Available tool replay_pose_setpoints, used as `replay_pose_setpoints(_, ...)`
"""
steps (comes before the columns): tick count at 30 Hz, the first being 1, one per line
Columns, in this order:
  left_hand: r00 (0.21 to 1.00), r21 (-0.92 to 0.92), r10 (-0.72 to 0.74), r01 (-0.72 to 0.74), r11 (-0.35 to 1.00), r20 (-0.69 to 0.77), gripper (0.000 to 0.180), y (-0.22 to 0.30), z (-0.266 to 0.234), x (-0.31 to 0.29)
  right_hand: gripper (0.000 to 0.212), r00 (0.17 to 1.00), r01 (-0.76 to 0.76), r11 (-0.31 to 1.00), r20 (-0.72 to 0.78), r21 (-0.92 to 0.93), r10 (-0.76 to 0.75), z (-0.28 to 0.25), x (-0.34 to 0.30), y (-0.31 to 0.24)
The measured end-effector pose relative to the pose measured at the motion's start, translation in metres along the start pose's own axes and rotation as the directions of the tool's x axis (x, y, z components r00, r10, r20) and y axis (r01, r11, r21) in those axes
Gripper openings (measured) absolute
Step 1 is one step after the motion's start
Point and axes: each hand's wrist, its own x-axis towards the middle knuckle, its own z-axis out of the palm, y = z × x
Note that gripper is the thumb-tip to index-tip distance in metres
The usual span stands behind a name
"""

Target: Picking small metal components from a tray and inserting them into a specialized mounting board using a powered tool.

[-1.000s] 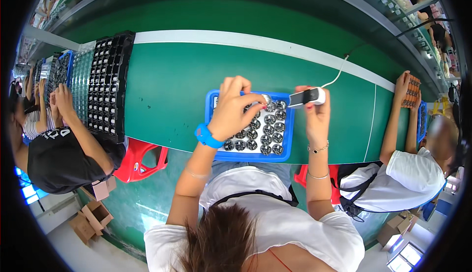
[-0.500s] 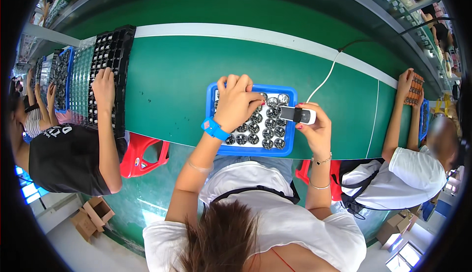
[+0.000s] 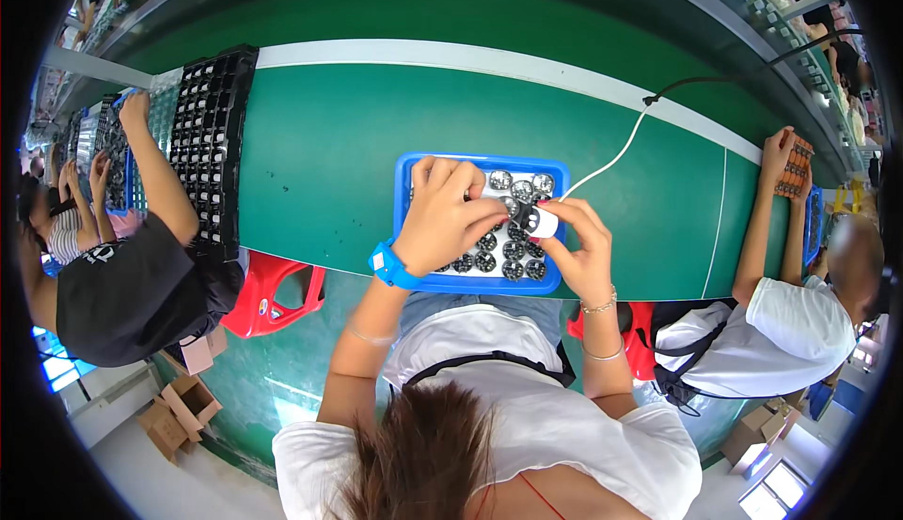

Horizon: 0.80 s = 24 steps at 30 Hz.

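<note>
A shallow blue tray [image 3: 482, 287] with a white lining lies before me, holding several small round black-and-silver parts [image 3: 512, 269]. Above its left side reaches my left hand [image 3: 447, 212], a blue band on its wrist. Its thumb and fingers are closed at one small round part [image 3: 510, 206]; its fingertips are partly hidden. From the right, my right hand [image 3: 585, 243] grips a white-and-black handheld device [image 3: 542, 223] between thumb and fingers. The device's black end meets the round part by my left thumb.
A white cable [image 3: 616, 158] runs from the device toward the table's far edge. Black compartment trays [image 3: 202, 144] stand at left beside a co-worker's arm [image 3: 160, 163]. At right another person's hand [image 3: 777, 158] holds an orange block [image 3: 795, 167]. Red stools [image 3: 273, 296] stand below the table.
My right hand has turned the device and brought its black end left to the part at my left thumb. The co-worker at left has reached farther away.
</note>
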Motion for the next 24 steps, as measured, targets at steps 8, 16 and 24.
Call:
replay_pose_setpoints(8,1.000,-0.051,-0.012,0.011,0.999,-0.024,0.014,0.008,-0.001,0.000,0.037,0.995,0.101,0.995,0.003,-0.023,-0.101,-0.002,-0.001,0.008)
replay_pose_setpoints(16,0.998,0.037,-0.029,0.027,0.999,0.055,0.010,-0.007,0.014,-0.006,0.041,0.926,0.009,0.919,-0.350,0.393,0.141,-0.003,-0.018,0.020)
replay_pose_setpoints(24,0.996,0.068,-0.065,0.061,0.996,0.064,0.015,-0.008,0.018,-0.005,0.038,0.995,0.010,0.968,-0.100,0.249,0.015,-0.009,-0.029,0.024)
